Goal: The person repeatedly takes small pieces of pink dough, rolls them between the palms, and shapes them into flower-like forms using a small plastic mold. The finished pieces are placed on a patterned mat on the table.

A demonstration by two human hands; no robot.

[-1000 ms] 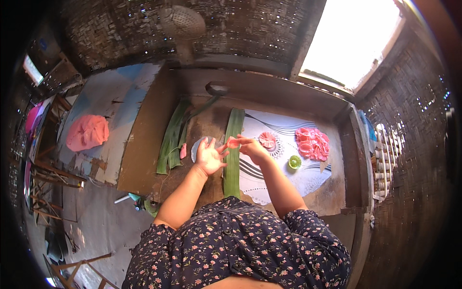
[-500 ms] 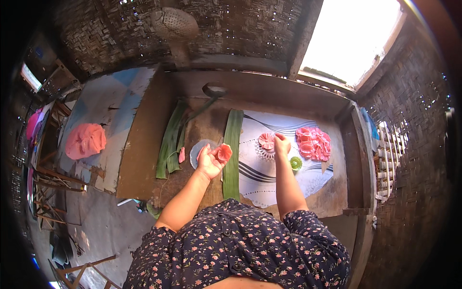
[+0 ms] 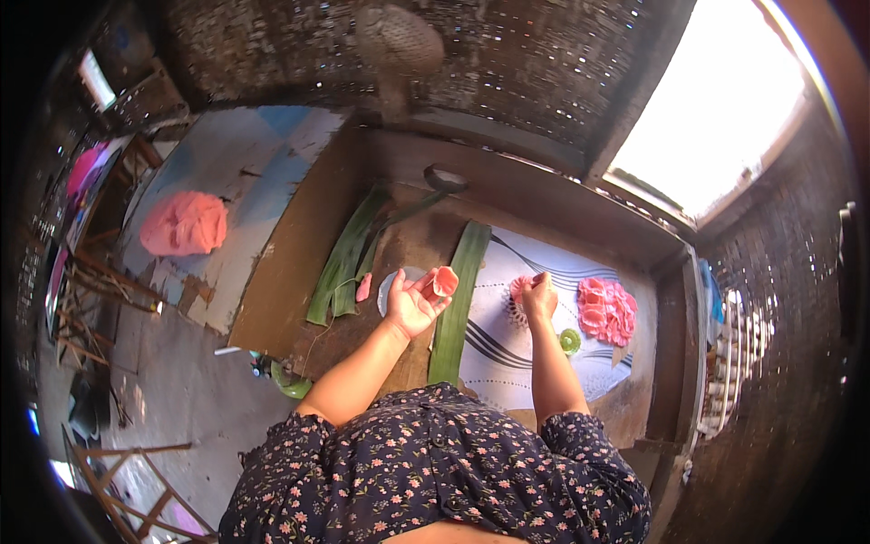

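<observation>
On the floor beyond the bench's left edge lies a pink heap of cloth [image 3: 184, 223], well apart from everything else. On the bench [image 3: 290, 272] itself, near its left side, a bundle of long green leaves [image 3: 344, 263] runs with its long axis from the near-left toward the far-right, and a small pink petal piece [image 3: 363, 288] lies just beside it. The left hand [image 3: 412, 304] is raised palm up over a pale round plate [image 3: 391, 288], fingers loosely curled, pinching a small pink folded petal [image 3: 444, 280] at the fingertips; the petal's open side points away from the person, toward the far edge. Just right of that hand, 1 single green leaf strip [image 3: 458, 308] lies with its long axis running near to far. Further right a white patterned mat [image 3: 503, 349] covers the bench, and the right hand [image 3: 540, 297] rests on it with fingers pressed together over a pink flower piece [image 3: 520, 290]. Near the right edge sit a small green roll [image 3: 569, 341] and a pile of pink flowers [image 3: 605, 310]. Bare mat lies open between the 2 forearms.
</observation>
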